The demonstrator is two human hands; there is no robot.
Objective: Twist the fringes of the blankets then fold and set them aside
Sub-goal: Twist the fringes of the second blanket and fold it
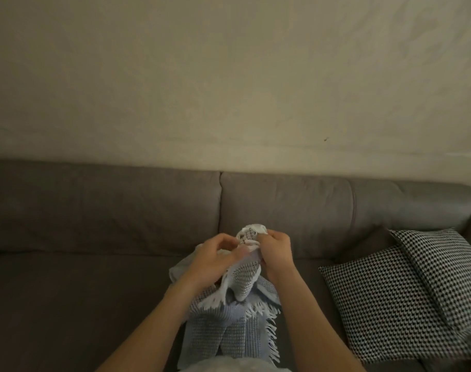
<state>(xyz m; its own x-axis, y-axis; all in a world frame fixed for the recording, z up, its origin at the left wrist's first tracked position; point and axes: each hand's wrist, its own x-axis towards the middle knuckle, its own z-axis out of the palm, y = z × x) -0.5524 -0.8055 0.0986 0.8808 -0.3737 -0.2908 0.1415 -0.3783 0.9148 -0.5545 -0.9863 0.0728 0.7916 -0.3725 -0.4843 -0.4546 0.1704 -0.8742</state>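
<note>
Two hands meet above the sofa (94,291) seat, both on the blanket (210,331). The right hand (276,253) has its grip closed tight round the bunched top of the cloth, with a white tuft poking out above the knuckles. The left hand (218,257) has curled fingers in a narrow grip, pinching the same bunch from the other side. Its fingertips are motion-blurred, so I cannot tell which strand they hold.

The blanket is a blue-grey and white weave that hangs from the hands down onto the seat. Its lower end is cut off by the bottom edge. The white fringe (273,334) runs down its right border, and the strands are too small to show whether they are twisted. Pale fabric behind the left wrist may be the same blanket, but that is unclear.

A black-and-white patterned cushion (406,291) leans in the sofa's right corner, well apart from the hands. It may be two overlapping cushions, and it is partly cropped. The plain wall (229,76) fills the upper half of the view. A white blur at bottom centre is unidentifiable.
</note>
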